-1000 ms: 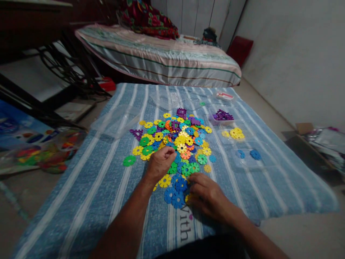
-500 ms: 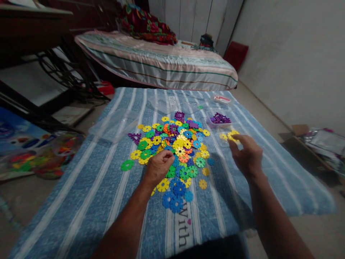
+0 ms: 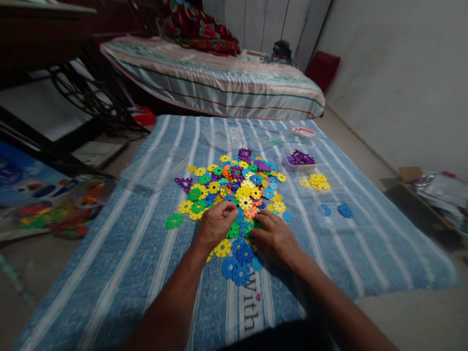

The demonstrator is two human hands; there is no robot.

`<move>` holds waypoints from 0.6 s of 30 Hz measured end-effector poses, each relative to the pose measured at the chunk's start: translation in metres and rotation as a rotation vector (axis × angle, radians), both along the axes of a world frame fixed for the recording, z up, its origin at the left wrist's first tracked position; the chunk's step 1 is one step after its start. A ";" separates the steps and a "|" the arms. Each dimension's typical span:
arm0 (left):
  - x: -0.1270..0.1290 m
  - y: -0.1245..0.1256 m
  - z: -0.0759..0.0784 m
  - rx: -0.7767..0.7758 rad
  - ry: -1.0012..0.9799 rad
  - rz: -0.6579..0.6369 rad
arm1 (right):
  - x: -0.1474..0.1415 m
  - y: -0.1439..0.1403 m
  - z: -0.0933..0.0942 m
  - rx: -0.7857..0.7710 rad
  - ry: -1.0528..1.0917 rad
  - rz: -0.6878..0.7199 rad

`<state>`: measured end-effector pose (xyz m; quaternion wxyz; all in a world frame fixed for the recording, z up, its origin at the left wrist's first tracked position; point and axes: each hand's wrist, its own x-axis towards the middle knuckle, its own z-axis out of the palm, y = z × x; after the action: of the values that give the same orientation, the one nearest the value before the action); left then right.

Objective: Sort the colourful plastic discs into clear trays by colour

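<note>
A heap of flat, notched plastic disc pieces (image 3: 245, 203) in yellow, green, blue, orange and purple lies on the striped cloth. My left hand (image 3: 216, 223) rests at the heap's near left side, its fingers curled into a pinch; what they hold, if anything, is hidden. Over the heap's right side is my right hand (image 3: 276, 239), thumb and fingers apart around green discs, seemingly touching them. Blue discs (image 3: 241, 263) lie in front, between my forearms. A clear container to the right bears a small stack of yellow discs (image 3: 319, 182); two blue discs (image 3: 344, 210) lie in another clear container nearer me.
A clear tub with purple pieces (image 3: 301, 158) stands behind the yellow stack. Clear plastic packaging (image 3: 157, 165) lies at the left, and a small red-and-white pack (image 3: 302, 132) at the back right. Beyond the blue striped cloth (image 3: 120, 229) is a bed (image 3: 219, 92).
My right hand has moved left from the yellow stack to the heap, uncovering the stack and the two blue discs at the right. My left hand has stayed in place.
</note>
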<state>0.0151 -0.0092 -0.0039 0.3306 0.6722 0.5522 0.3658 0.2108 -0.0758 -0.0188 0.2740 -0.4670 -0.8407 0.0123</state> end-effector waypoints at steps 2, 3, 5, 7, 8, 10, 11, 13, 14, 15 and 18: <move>0.000 -0.001 0.001 0.001 0.006 -0.007 | 0.003 0.001 -0.004 0.006 -0.008 -0.051; 0.000 -0.001 0.002 0.001 0.013 -0.008 | 0.005 0.001 -0.005 0.011 -0.007 -0.081; 0.001 -0.002 0.003 0.001 0.030 -0.007 | 0.008 -0.001 -0.007 0.023 -0.002 -0.140; 0.001 -0.002 0.003 0.003 0.036 -0.007 | 0.009 -0.004 -0.007 0.043 0.007 -0.192; 0.001 -0.002 0.003 0.006 0.034 -0.007 | 0.008 -0.006 -0.007 0.056 0.015 -0.211; 0.001 -0.001 0.002 0.010 0.032 0.000 | 0.007 -0.011 -0.004 0.072 0.038 -0.207; 0.001 -0.001 0.002 0.013 0.032 0.007 | 0.005 -0.014 -0.003 0.067 0.043 -0.171; 0.001 -0.001 0.001 0.012 0.035 0.014 | 0.003 -0.019 0.001 0.029 0.030 -0.056; 0.001 -0.001 0.001 0.010 0.035 0.013 | 0.002 -0.021 0.003 -0.002 0.007 0.004; 0.001 -0.001 0.001 0.006 0.033 0.009 | 0.002 -0.023 0.005 -0.035 -0.023 0.049; 0.001 -0.001 0.001 0.001 0.027 0.002 | 0.000 -0.026 0.010 -0.098 -0.106 0.082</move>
<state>0.0159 -0.0103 -0.0026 0.3222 0.6769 0.5571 0.3572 0.2109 -0.1017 -0.0088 0.2052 -0.4450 -0.8708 0.0396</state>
